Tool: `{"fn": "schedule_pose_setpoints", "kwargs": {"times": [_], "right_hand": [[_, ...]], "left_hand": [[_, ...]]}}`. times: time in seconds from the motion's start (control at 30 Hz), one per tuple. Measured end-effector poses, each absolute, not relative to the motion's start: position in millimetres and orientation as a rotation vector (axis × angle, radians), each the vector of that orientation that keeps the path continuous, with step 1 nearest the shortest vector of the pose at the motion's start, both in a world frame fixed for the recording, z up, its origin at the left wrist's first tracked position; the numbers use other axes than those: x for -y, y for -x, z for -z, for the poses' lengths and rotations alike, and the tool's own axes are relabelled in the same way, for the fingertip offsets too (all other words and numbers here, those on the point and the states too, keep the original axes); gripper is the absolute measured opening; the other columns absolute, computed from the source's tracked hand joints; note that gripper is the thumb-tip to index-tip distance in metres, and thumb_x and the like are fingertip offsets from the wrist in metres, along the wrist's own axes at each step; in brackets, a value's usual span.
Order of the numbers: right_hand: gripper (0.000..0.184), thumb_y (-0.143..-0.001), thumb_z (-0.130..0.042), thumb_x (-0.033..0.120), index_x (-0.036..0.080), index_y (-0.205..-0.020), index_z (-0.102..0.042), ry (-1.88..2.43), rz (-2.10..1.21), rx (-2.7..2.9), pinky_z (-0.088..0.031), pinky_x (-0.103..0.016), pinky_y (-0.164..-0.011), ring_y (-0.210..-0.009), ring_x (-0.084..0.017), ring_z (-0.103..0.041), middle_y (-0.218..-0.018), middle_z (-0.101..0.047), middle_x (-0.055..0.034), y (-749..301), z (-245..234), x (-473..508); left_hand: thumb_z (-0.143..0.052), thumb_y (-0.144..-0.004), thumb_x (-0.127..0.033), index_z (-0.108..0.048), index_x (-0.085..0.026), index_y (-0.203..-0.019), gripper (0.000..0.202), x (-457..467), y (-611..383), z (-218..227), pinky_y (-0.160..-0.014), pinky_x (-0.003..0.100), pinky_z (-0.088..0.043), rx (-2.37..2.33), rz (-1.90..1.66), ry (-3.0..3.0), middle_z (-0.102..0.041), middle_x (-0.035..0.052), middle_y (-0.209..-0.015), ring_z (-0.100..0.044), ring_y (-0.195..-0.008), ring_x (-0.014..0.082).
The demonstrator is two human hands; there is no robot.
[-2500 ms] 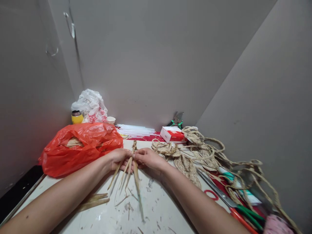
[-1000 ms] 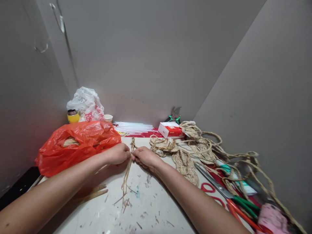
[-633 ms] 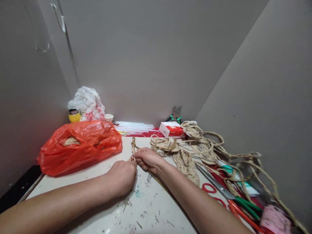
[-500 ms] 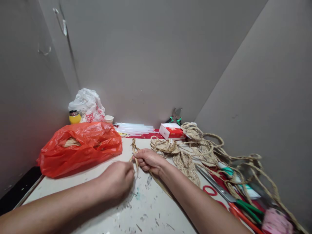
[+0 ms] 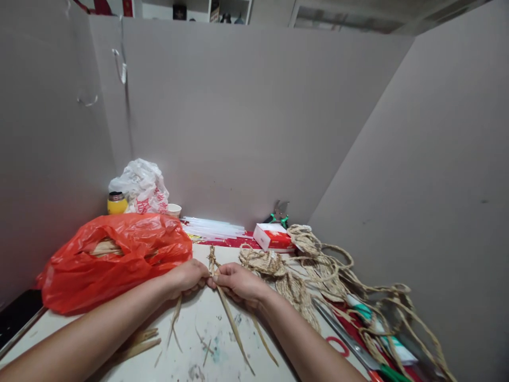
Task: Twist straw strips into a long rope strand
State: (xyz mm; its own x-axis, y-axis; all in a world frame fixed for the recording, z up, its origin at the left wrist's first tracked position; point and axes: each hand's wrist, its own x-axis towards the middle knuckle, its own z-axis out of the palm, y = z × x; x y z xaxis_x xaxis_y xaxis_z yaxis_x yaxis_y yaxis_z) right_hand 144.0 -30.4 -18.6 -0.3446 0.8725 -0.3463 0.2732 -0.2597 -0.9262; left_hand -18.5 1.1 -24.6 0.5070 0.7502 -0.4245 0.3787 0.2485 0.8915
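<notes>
Both hands meet at the lower end of a short braid of dry straw (image 5: 212,257) near the middle of the table. My left hand (image 5: 190,277) is closed, its fingertips pinching the straw from the left. From the right, my right hand (image 5: 238,282) pinches the same spot between thumb and finger. Loose flat straw strands (image 5: 234,327) hang from the hands toward me across the table. To the right of my right hand lies a coiled bundle of braided straw cord (image 5: 296,289).
A red plastic bag (image 5: 119,276) with straw inside sits at left. Behind stand a yellow jar (image 5: 116,203), a white bag (image 5: 141,183), a paper cup (image 5: 174,210), white sticks (image 5: 214,228) and a red-and-white box (image 5: 273,237). Large scissors (image 5: 345,339) lie at right. Grey panels surround the table (image 5: 191,355).
My left hand has moved up and right to meet my right hand at the braid. The view has tilted upward, showing shelves above the panel. Loose strands now show below the hands.
</notes>
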Motion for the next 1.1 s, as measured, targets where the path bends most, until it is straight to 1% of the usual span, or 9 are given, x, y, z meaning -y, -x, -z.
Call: {"fn": "schedule_pose_setpoints", "kwargs": {"times": [0.2,0.4,0.53,0.67,0.83,0.93,1.0,1.03,1.1], "right_hand": [[0.014,-0.074,-0.053,0.015,0.014,-0.06,-0.057,1.495,-1.231,1.767,-0.023,-0.02,-0.047,-0.049,-0.008,-0.033,-0.05,-0.043,0.0059,-139,18,32],[0.014,-0.073,-0.055,0.018,0.015,-0.061,-0.06,1.549,-1.027,1.887,-0.027,-0.022,-0.053,-0.058,-0.012,-0.042,-0.056,-0.052,0.0025,-144,20,33],[0.015,-0.072,-0.054,0.016,0.014,-0.058,-0.06,1.604,-1.024,1.88,-0.027,-0.022,-0.051,-0.055,-0.011,-0.042,-0.054,-0.052,0.0018,-153,9,34],[0.022,-0.077,-0.045,0.017,0.015,-0.057,-0.054,1.633,-1.178,1.808,-0.025,-0.02,-0.042,-0.04,-0.007,-0.035,-0.044,-0.044,0.0045,-146,3,40],[0.022,-0.082,-0.035,0.019,0.019,-0.064,-0.047,1.648,-1.417,1.695,-0.03,-0.02,-0.036,-0.031,-0.009,-0.044,-0.046,-0.053,0.0031,-119,14,52],[0.021,-0.079,-0.039,0.016,0.019,-0.059,-0.046,1.693,-1.172,1.836,-0.035,-0.022,-0.044,-0.042,-0.012,-0.053,-0.05,-0.057,-0.0016,-109,12,65],[0.023,-0.077,-0.044,0.017,0.018,-0.054,-0.047,1.688,-0.906,2.051,-0.034,-0.024,-0.049,-0.051,-0.014,-0.055,-0.055,-0.06,-0.0044,-110,2,76],[0.023,-0.076,-0.048,0.018,0.018,-0.053,-0.048,1.657,-0.88,2.168,-0.033,-0.024,-0.049,-0.052,-0.014,-0.054,-0.056,-0.06,-0.0046,-113,-5,81],[0.023,-0.076,-0.053,0.024,0.018,-0.054,-0.051,1.539,-1.102,2.321,-0.031,-0.024,-0.046,-0.049,-0.013,-0.05,-0.054,-0.058,-0.0024,-124,-19,85]], "left_hand": [[-0.051,-0.069,-0.038,-0.05,-0.018,-0.059,0.022,-3,18,23,-0.035,0.022,-0.008,-1.139,-0.28,-1.377,-0.026,-0.0087,-0.041,-0.016,-0.033,0.0049],[-0.053,-0.07,-0.037,-0.053,-0.017,-0.058,0.024,-1,15,17,-0.037,0.022,-0.01,-1.082,-0.301,-1.404,-0.025,-0.0093,-0.035,-0.016,-0.032,0.005],[-0.052,-0.071,-0.034,-0.054,-0.017,-0.057,0.022,0,13,23,-0.037,0.023,-0.01,-1.154,-0.339,-1.431,-0.025,-0.0091,-0.035,-0.015,-0.03,0.0053],[-0.053,-0.071,-0.034,-0.054,-0.017,-0.057,0.022,-1,12,29,-0.035,0.023,-0.009,-1.154,-0.388,-1.402,-0.026,-0.0093,-0.036,-0.015,-0.03,0.0045],[-0.051,-0.071,-0.035,-0.039,-0.019,-0.052,0.027,3,12,25,-0.035,0.022,-0.009,-1.115,-0.422,-1.331,-0.026,-0.0099,-0.037,-0.015,-0.031,0.004],[-0.052,-0.069,-0.035,-0.036,-0.02,-0.051,0.029,6,14,21,-0.035,0.022,-0.008,-1.062,-0.437,-1.304,-0.025,-0.0103,-0.037,-0.014,-0.032,0.0038],[-0.055,-0.067,-0.035,-0.041,-0.019,-0.053,0.025,7,17,19,-0.035,0.023,-0.007,-0.995,-0.442,-1.304,-0.026,-0.0102,-0.036,-0.016,-0.032,0.0037],[-0.057,-0.066,-0.035,-0.046,-0.018,-0.055,0.023,7,18,19,-0.035,0.023,-0.007,-0.963,-0.442,-1.3,-0.027,-0.0103,-0.036,-0.016,-0.032,0.0036],[-0.06,-0.065,-0.037,-0.052,-0.016,-0.062,0.023,6,21,18,-0.036,0.022,-0.006,-0.916,-0.434,-1.263,-0.028,-0.0108,-0.037,-0.016,-0.032,0.0031]]}}
